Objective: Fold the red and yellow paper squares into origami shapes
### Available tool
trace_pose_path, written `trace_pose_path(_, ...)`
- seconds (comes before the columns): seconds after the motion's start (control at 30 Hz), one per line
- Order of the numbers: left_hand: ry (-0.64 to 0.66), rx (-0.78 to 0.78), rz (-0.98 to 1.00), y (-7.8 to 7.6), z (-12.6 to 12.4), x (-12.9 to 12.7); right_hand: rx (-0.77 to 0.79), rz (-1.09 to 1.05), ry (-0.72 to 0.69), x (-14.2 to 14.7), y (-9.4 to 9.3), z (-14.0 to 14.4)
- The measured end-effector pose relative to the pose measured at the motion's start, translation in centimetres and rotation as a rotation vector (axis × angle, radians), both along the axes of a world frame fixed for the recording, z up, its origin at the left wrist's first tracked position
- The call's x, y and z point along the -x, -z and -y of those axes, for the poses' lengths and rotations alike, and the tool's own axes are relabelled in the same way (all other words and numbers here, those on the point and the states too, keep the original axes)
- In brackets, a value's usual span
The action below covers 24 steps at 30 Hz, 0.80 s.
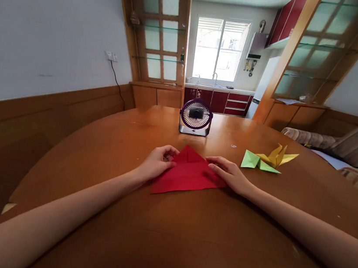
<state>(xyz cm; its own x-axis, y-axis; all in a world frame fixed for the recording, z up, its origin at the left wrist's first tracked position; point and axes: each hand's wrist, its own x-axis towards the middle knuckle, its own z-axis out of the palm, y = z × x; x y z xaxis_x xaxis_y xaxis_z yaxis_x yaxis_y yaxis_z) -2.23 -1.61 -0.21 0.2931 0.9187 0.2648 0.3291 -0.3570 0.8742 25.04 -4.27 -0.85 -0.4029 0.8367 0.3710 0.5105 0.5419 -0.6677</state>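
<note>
A red sheet of paper (186,175), folded into a triangle shape, lies flat on the round wooden table (165,237). My left hand (157,163) presses on its left edge, with the fingers curled at the upper fold. On the right edge rests my right hand (231,175), fingers flat and pointing left onto the paper. Both forearms reach in from the near side of the table.
A small purple desk fan (196,117) stands behind the paper. A green folded paper figure (256,161) and a yellow one (278,156) lie to the right. A sofa (355,148) sits beyond the table's right edge; a wall runs along the left.
</note>
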Motion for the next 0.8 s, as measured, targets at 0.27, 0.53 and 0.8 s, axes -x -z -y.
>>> trace_pose_path(0.27,-0.031,-0.588,-0.319,-1.6,2.1,0.3,-0.157,-0.075,0.089,-0.1,-0.2,-0.5)
trace_pose_path(0.53,0.091,-1.216,-0.521,-1.5,1.4,1.9,-0.654,0.089,0.081,-0.1,-1.4,-0.2)
trace_pose_path(0.8,0.332,-1.255,-0.705,-1.4,0.4,2.1,-0.846,0.289,-0.129,-0.7,-0.2,-0.8)
